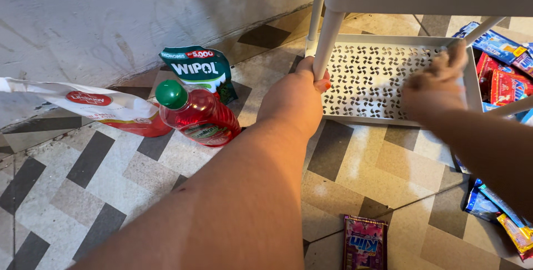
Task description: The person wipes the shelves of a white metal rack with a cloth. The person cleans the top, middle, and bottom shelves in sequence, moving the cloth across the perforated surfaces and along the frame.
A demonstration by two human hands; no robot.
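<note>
The left hand (297, 95) is closed around a white upright post (327, 39) of a plastic rack, the grip wrapped tight with the thumb lying against the post just above the rack's bottom shelf (388, 117). That shelf is a white tray pierced with a pinwheel pattern, and it sits low over the tiled floor (361, 181). The right hand (436, 84) rests on the shelf's perforated surface near its right edge; it is blurred, so I cannot tell whether its grip holds anything. A red bottle with a green cap (195, 113) lies just left of the left hand, beside a green refill pouch (197, 70) and a white and red pouch (94, 106). Coloured sachets (502, 64) are piled at the right, and 1 purple sachet (365, 243) lies on the floor below.
</note>
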